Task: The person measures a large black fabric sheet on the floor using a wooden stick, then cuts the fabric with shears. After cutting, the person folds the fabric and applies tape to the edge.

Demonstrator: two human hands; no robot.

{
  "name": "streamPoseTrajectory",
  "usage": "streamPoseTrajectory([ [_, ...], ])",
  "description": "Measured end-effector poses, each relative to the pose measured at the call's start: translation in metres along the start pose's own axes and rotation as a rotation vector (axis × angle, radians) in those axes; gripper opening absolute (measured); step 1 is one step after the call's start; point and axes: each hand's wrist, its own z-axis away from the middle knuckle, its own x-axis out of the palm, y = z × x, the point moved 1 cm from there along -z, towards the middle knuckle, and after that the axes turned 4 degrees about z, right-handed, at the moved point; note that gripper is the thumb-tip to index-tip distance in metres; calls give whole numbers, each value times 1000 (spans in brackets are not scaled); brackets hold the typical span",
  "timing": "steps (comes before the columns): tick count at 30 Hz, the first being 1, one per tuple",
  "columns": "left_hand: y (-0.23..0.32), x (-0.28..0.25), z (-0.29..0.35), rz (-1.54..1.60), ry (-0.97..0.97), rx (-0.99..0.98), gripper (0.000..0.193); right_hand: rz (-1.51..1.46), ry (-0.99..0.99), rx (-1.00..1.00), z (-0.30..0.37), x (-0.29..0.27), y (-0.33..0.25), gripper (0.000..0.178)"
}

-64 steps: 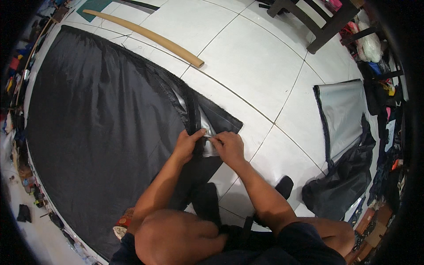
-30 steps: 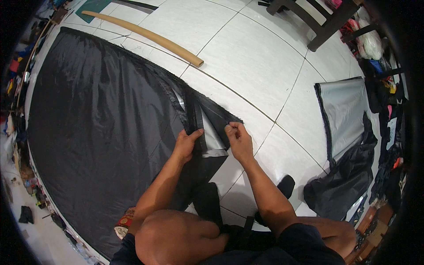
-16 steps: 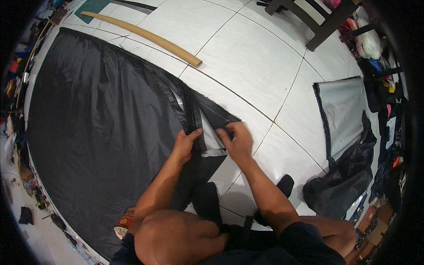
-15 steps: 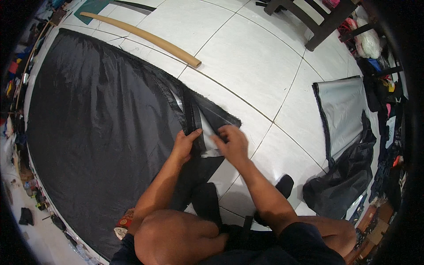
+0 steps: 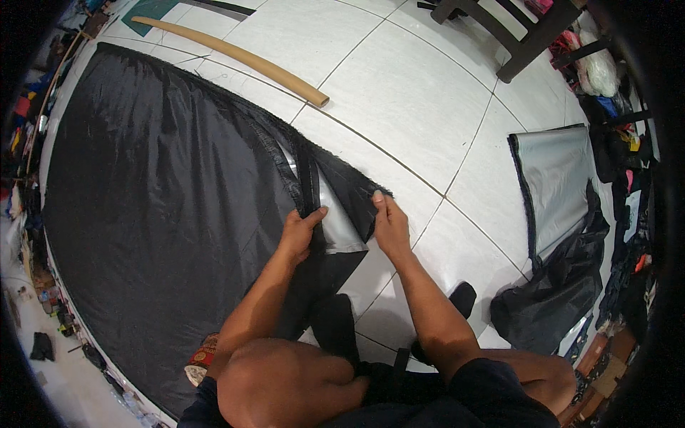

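A large sheet of black fabric (image 5: 171, 207) with a silver underside lies spread over the tiles to my left and in front of me. My left hand (image 5: 301, 230) pinches a folded edge of it, thumb on top, beside a narrow dark strip along the layers. At the sheet's right corner, my right hand (image 5: 389, 217) grips the frayed edge between thumb and fingers. Between my hands the layers part, and the silver lining (image 5: 339, 225) shows in a wedge.
A long tan cardboard tube (image 5: 235, 55) lies beyond the fabric. Another black and silver fabric piece (image 5: 553, 192) lies crumpled at right. A dark chair or table leg (image 5: 524, 50) stands far right. Beside my left forearm is a red-labelled roll (image 5: 203, 359). Clutter lines both sides.
My right hand has moved slightly right and up to the corner's edge and closed on it. The corner layer is lifted, baring more silver lining. My left hand stays in place.
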Motion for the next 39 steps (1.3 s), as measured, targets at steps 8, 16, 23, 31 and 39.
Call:
streamPoseTrajectory([
  [8, 0, -2, -2, -26, 17, 11, 25, 268, 64, -98, -5, -13, 8, 30],
  [16, -4, -8, -6, 9, -6, 5, 25, 162, 193, -490, 15, 2, -30, 29],
  [23, -1, -8, -4, 8, -79, 4, 24, 304, -189, -397, 23, 29, -33, 27],
  [31, 1, -3, -3, 37, -31, 25, 22, -41, -96, -100, -5, 5, 17, 30],
  [39, 4, -2, 3, 63, -36, 16, 18, 46, 360, -644, 28, 1, -32, 23],
])
